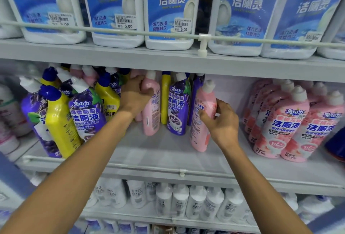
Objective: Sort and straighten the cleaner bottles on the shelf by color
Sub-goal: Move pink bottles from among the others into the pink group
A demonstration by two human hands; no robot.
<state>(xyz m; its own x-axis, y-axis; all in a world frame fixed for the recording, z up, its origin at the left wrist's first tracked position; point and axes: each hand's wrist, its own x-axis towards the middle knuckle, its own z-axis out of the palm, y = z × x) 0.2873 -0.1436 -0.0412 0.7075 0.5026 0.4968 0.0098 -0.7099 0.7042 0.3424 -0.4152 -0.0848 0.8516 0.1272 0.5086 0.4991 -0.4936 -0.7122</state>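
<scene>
1. At the far left of the grey metal middle shelf [168, 151], a jumbled cluster of purple and yellow plastic cleaner bottles [74, 114] leans at mixed angles. Their caps are white or dark blue. The front purple label reads "兔の力" and "洁厕液".
2. The left hand [135, 97] reaches to the shelf's middle. Its fingers and thumb curl round the shoulder of an upright pale pink plastic bottle with a white cap [152, 120], whose barcode side faces out.
3. Just to the right stand a slim yellow bottle [165, 101] and a purple grape-label bottle [177, 108], side by side. The purple one reads "兔の力", "洁厕液" and "600g".
4. Next is a second pale pink bottle [200, 131], tilted with its cap leaning right. The right hand [223, 123] grips its side, thumb across the front and fingertips curled at its right edge.
5. Well to the right, a tidy group of pink flower-print bottles [291, 121] faces forward, reading "兔の力", "洁厕液" and "99.9%".
6. On the shelf above, white jugs with blue labels [168, 9] read "Mr. Puton" and "洁厕灵". Their price stickers show "5.00".
7. On the shelf below stand plain white bottles [196, 202]; their writing is too blurred to read.
</scene>
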